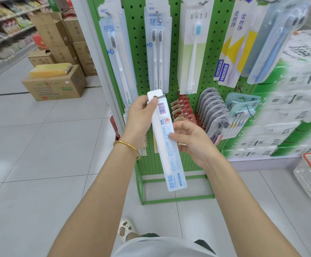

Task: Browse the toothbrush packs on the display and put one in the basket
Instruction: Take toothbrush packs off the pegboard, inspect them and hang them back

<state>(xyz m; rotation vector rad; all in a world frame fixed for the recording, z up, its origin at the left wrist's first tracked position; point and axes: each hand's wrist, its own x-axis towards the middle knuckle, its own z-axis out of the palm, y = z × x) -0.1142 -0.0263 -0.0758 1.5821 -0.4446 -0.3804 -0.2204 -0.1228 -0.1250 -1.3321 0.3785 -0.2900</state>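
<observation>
Setting: a shop aisle with a pale tiled floor (39, 145) in front of a green pegboard stand.
Shoe: a white clog (126, 229) with small charms shows at the bottom edge, below the two bare forearms.
Left hand (139, 117): its grip is closed on the upper end of the pack, the thumb pressed on the card just beside the barcode and the fingers behind; a gold bangle (127, 145) circles the wrist.
Right hand (193, 141): its grip holds the pack's right edge at mid-length, thumb on the printed face and fingers curled behind.
Toothbrush pack (164, 154): a long white and pale blue card held in the air between both hands, nearly upright and leaning a little left at the top, its barcode side towards the camera, in front of the lower part of the stand.
Basket (307, 179): white mesh with a red rim, on the floor at the right edge, well apart from the pack.
Display (138, 52): the pegboard carries long hanging packs (158, 49) on hooks above and rows of smaller packs (214, 112) below.
Right side: blurred green and white stacked goods (290, 108).
Boxes (56, 86): brown cartons stacked on the floor to the left, a yellow packet (50, 69) lying on the nearest one.
Shelves (6, 25): stocked shelving at the far left, too blurred to read.
</observation>
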